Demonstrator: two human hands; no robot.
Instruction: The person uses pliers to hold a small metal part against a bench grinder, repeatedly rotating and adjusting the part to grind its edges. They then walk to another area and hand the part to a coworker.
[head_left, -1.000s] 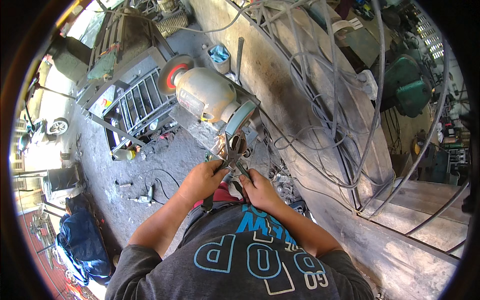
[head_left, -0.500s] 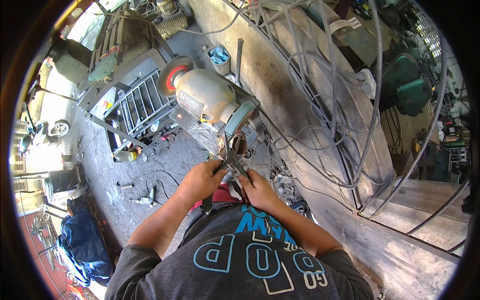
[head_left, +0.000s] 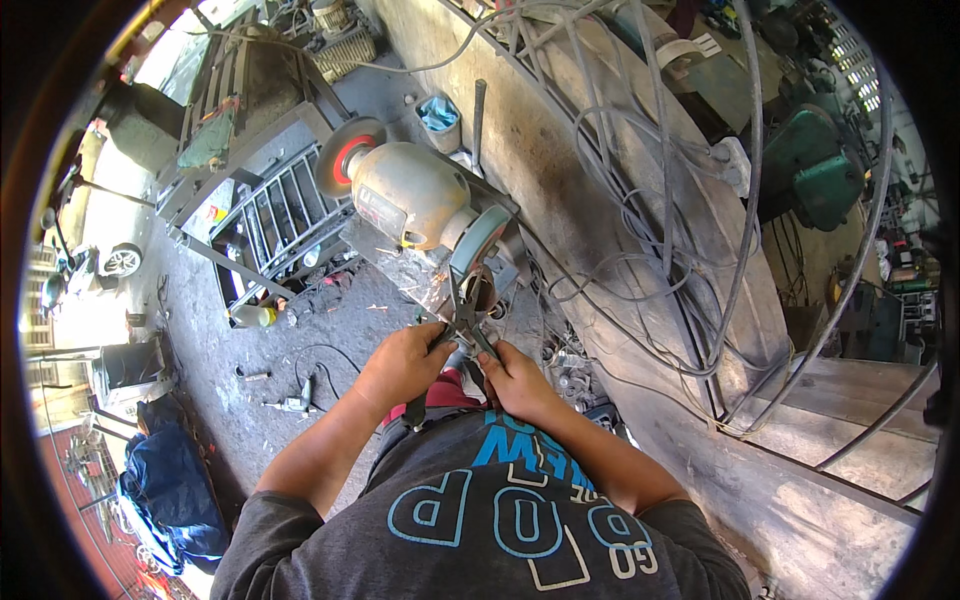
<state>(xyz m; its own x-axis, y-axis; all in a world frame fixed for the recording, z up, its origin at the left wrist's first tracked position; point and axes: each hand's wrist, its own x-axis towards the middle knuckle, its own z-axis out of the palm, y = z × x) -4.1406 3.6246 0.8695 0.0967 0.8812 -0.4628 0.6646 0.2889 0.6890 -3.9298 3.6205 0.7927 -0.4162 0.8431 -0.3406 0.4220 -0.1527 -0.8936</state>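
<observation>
A dark metal hand tool with crossed arms, like shears or pliers, is between my hands, below the bench grinder. My left hand closes on its left arm. My right hand grips its right handle, thumb along it. The tool's upper end reaches up to the lower edge of the grey-green grinding wheel; whether it touches is too small to tell. On the grinder's far left side sits a red-centred disc.
A concrete ledge draped with cables runs along the right. A metal rack stands left of the grinder, and a bin with a blue bag behind it. On the floor at left lies a power tool with its cord.
My hands and the crossed-arm tool stay almost in place at the wheel. The view has shifted only slightly.
</observation>
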